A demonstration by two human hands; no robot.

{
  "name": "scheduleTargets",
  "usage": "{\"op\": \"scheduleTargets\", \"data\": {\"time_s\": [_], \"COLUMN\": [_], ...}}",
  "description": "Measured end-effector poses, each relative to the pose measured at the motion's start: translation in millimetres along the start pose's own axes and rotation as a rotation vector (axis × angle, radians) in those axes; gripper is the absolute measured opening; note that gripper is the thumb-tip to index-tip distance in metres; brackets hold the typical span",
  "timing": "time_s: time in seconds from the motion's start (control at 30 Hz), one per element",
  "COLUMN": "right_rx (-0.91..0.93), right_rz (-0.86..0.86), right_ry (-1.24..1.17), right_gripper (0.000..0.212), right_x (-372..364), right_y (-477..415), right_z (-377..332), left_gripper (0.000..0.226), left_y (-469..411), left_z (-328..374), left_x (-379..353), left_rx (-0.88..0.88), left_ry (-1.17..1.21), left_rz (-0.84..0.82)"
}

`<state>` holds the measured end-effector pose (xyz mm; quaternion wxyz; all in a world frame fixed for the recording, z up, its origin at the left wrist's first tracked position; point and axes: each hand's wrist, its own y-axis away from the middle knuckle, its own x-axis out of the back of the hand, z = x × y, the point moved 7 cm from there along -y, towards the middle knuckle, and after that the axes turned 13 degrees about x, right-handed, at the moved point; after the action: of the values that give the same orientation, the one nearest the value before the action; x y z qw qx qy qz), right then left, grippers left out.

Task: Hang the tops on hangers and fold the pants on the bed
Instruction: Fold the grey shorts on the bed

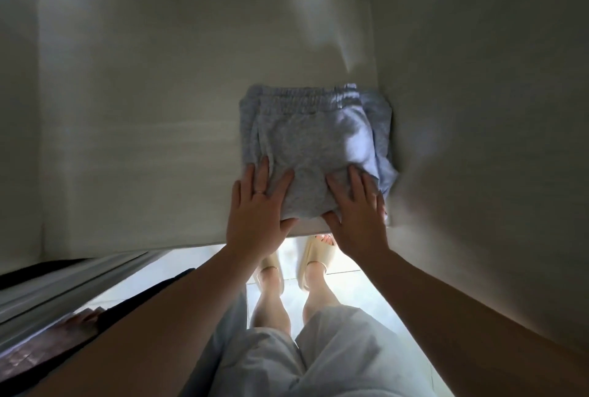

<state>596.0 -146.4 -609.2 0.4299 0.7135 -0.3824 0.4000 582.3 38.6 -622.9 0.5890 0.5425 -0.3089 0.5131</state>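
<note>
Forearms (178, 307): cut off at the lower frame edge.
Left hand (258, 211): flat, fingers straight, pressing near-left corner of grey pants (306, 138).
Right hand (357, 215): spread flat on their near-right part.
Resting place: folded, on white surface (143, 157), touching right wall (478, 109); lower layers hidden.

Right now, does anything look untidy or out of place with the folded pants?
The grey pants are folded unevenly: on the right, lower layers stick out past the top layer and bunch against the side wall. The left hand and right hand press flat on the near edge. Nothing else stands out.
</note>
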Motion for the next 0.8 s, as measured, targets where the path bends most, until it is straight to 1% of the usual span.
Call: {"op": "scheduleTargets", "data": {"time_s": [0.1,0.23,0.37,0.57,0.63,0.73,0.8], "right_rx": [-0.041,-0.009,0.009,0.013,0.012,-0.015,-0.048], "right_rz": [0.033,0.058,0.057,0.036,0.012,0.040,0.049], "right_ry": [0.010,0.095,0.176,0.188,0.186,0.169,0.180], "right_gripper": [0.070,0.075,0.072,0.063,0.061,0.060,0.066], "right_x": [8.2,24.4,43.9,73.6,78.6,77.6,70.7], "right_y": [-26.2,-74.8,-132.8,-199.0,-209.5,-203.5,-184.0], "right_z": [3.2,14.1,23.4,32.8,33.3,31.1,28.9], "left_gripper": [0.084,0.083,0.083,0.084,0.085,0.087,0.090], "left_y": [-22.8,-68.0,-122.8,-195.5,-204.8,-196.9,-177.5], "left_z": [6.2,12.7,18.9,21.9,22.0,21.5,18.2], "left_x": [8.4,26.4,39.6,64.7,67.1,66.3,61.1], "left_rx": [0.018,0.066,0.083,0.064,0.074,0.092,0.114], "left_ry": [0.007,0.034,0.042,-0.010,-0.009,0.005,0.006], "left_rz": [0.026,0.029,-0.038,-0.045,-0.059,-0.033,0.001]}}
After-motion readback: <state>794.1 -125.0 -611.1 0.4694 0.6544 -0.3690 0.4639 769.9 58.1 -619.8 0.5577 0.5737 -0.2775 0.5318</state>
